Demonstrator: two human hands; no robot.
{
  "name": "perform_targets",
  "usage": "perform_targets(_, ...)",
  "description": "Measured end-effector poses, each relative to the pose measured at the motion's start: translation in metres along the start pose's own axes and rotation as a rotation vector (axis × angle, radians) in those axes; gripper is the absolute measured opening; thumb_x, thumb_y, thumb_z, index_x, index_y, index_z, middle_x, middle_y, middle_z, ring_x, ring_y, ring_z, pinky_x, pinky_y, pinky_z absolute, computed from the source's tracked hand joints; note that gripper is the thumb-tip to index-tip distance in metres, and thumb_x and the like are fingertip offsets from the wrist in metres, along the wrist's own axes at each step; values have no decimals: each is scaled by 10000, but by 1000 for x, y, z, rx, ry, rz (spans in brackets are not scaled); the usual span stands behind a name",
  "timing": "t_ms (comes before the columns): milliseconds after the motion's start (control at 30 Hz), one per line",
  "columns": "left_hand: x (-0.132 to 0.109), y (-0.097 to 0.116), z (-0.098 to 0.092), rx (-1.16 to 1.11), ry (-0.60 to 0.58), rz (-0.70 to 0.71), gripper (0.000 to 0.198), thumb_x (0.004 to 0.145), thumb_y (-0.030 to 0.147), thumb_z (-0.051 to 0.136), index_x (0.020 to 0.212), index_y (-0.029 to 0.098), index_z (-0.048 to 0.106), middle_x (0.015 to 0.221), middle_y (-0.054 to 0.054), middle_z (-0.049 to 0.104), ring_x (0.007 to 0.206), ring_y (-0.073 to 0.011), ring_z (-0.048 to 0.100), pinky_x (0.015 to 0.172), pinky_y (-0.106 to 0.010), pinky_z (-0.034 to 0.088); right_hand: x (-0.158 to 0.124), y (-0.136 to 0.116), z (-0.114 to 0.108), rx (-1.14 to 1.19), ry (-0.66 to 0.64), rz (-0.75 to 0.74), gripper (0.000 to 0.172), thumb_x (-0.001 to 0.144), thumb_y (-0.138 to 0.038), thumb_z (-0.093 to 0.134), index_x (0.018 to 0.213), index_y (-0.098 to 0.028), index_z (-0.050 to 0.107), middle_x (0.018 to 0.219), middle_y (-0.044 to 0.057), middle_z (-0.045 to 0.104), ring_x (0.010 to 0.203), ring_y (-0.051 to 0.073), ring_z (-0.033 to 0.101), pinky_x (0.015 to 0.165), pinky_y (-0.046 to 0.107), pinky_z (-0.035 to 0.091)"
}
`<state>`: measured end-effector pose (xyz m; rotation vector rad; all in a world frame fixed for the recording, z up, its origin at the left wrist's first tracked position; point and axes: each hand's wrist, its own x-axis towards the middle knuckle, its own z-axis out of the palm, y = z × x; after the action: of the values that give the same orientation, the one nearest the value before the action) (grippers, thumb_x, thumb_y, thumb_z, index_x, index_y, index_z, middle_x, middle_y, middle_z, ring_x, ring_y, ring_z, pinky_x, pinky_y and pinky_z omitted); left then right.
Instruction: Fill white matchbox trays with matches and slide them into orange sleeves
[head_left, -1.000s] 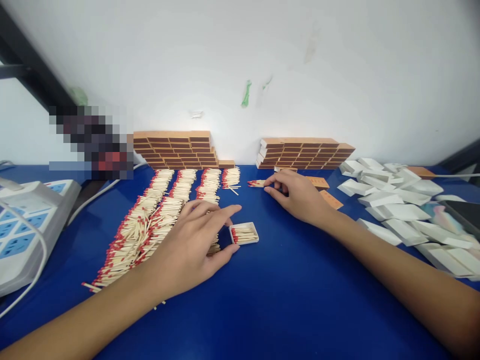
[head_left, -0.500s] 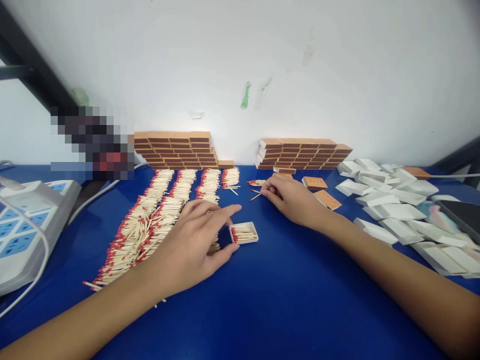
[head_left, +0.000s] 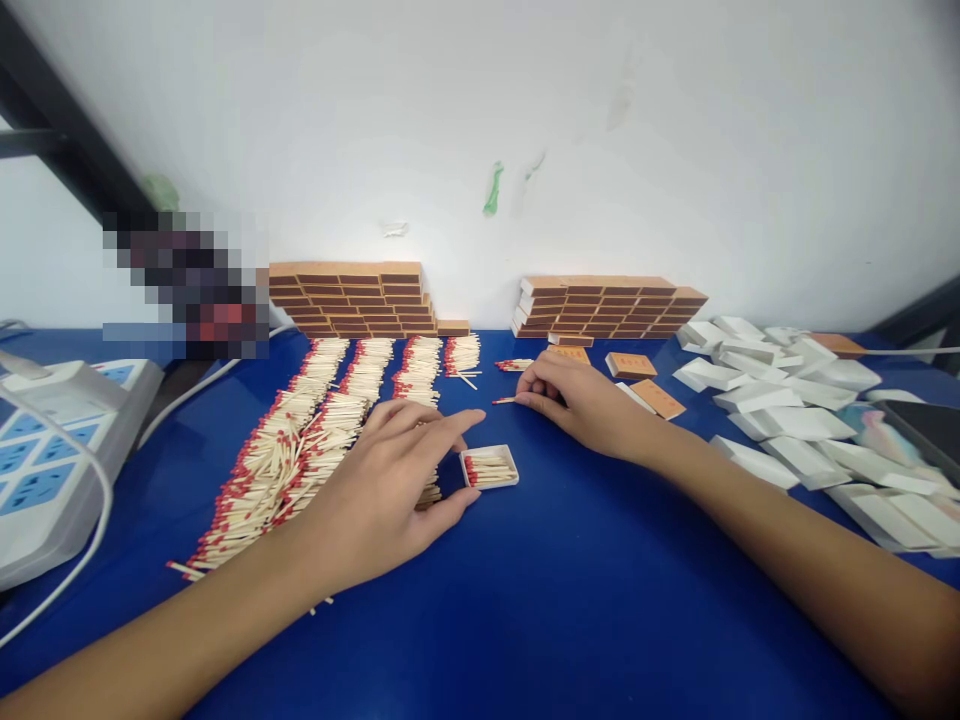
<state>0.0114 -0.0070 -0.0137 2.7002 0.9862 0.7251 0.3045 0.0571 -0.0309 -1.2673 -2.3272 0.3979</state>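
A small white matchbox tray (head_left: 512,482) lies on the blue table with red-tipped matches (head_left: 489,469) in it. My left hand (head_left: 401,480) is spread at the tray's left end, thumb by its near corner and fingers by its far corner; whether they press on it I cannot tell. Over the table beyond the tray, my right hand (head_left: 574,400) pinches a couple of matches (head_left: 504,401) between thumb and fingers, red heads pointing left. Just behind those fingertips lies a small bunch of matches (head_left: 513,365).
Long rows of matches (head_left: 255,490) spread under and left of my left arm. Stacked matchboxes (head_left: 352,300) and a second stack (head_left: 607,308) line the wall. Loose orange boxes (head_left: 658,398) and many white trays (head_left: 802,460) lie right. A power strip (head_left: 67,450) sits left.
My right hand has shifted slightly left and nearer, and the matches in its fingers now lie close together, pointing left. My left hand and the tray stay put.
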Motion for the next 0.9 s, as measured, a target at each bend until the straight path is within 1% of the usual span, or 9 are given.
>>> perform_targets(100, 0, -1, 0, 8, -2, -3, 592, 992, 295, 704, 1528, 237, 461, 1193, -66, 733, 1235, -281, 588, 1133, -498, 422, -2, -8, -2, -7, 3, -8, 149, 1050, -285, 530, 939, -218, 604, 955, 69, 610, 840, 220, 589, 738, 353, 463)
perform_targets(233, 0, -1, 0, 38, 5, -23, 586, 988, 303, 708, 1520, 234, 469, 1179, -65, 736, 1240, -285, 586, 1122, -507, 425, -10, -36, -5, 7, -28, -33, 145, 1075, -281, 517, 960, -224, 584, 1004, 70, 624, 891, 223, 610, 762, 350, 474)
perform_targets(367, -1, -1, 0, 34, 7, -27, 601, 989, 299, 709, 1529, 233, 453, 1215, -51, 736, 1234, -273, 593, 1137, -501, 410, -22, -66, 0, -13, -101, -89, 103, 1078, -226, 511, 1019, -220, 595, 1043, 67, 632, 890, 210, 628, 754, 342, 483)
perform_targets(467, -1, -2, 1, 31, 5, -28, 601, 991, 298, 707, 1531, 229, 453, 1223, -54, 730, 1248, -274, 586, 1147, -495, 402, -26, -74, 4, -1, -126, -123, 104, 1078, -224, 516, 1046, -217, 614, 1063, 68, 638, 876, 197, 637, 749, 335, 491)
perform_targets(567, -1, -2, 1, 21, 6, -27, 605, 984, 306, 716, 1528, 234, 461, 1230, -57, 724, 1253, -277, 583, 1143, -488, 409, -22, -64, 2, 37, -47, -106, 120, 1079, -259, 533, 1053, -226, 645, 1022, 58, 648, 859, 189, 633, 767, 333, 500)
perform_targets(700, -2, -3, 2, 3, 9, -26, 599, 989, 317, 707, 1534, 242, 469, 1217, -70, 721, 1257, -285, 584, 1135, -486, 425, -9, -26, -3, -74, 230, -31, 102, 1031, -241, 582, 1080, -215, 668, 955, 74, 661, 882, 236, 626, 816, 390, 510)
perform_targets(767, -2, -3, 1, -1, 9, -25, 597, 992, 316, 700, 1539, 247, 469, 1219, -75, 719, 1260, -288, 585, 1136, -489, 427, -4, -4, -3, -182, 263, -30, 120, 1003, -242, 603, 1095, -206, 672, 994, 104, 667, 970, 286, 615, 890, 455, 504)
perform_targets(833, -2, -2, 1, 1, 9, -25, 599, 993, 313, 700, 1541, 253, 466, 1223, -71, 721, 1257, -287, 587, 1136, -492, 428, 0, 12, -1, -236, 251, -26, 85, 988, -242, 609, 1029, -207, 675, 974, 109, 659, 976, 303, 603, 890, 472, 498)
perform_targets(900, -2, -2, 1, 4, 10, -22, 602, 993, 311, 700, 1542, 253, 460, 1221, -63, 726, 1253, -282, 589, 1137, -492, 428, 2, 20, 1, -246, 228, -24, 75, 987, -239, 598, 960, -214, 664, 945, 102, 647, 951, 296, 598, 865, 457, 495)
